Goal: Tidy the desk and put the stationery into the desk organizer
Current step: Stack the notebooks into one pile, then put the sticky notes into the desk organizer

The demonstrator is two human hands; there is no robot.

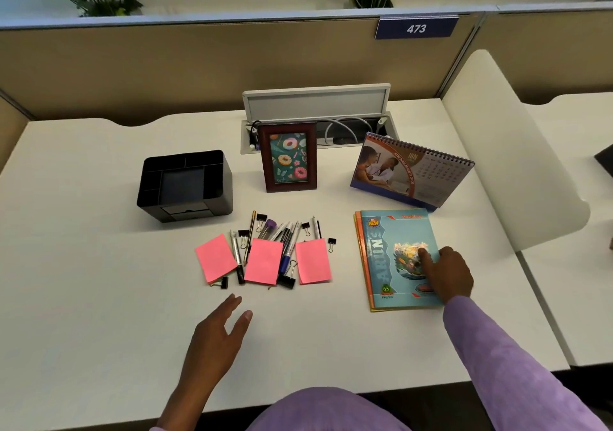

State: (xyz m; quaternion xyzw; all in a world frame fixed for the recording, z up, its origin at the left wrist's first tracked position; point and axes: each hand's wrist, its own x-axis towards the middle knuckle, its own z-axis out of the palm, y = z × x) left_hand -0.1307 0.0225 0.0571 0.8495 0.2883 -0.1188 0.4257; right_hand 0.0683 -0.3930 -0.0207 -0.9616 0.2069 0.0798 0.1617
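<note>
A black desk organizer with several compartments stands at the left of the white desk. In front of it lies a pile of pens, black binder clips and three pink sticky-note pads. A stack of blue and orange notebooks lies to the right. My right hand rests on the top notebook with fingers spread flat. My left hand hovers open just in front of the pile, touching nothing.
A framed doughnut picture and a spiral desk calendar stand behind the pile. An open cable tray sits at the back. A beige partition walls the rear; a white divider bounds the right.
</note>
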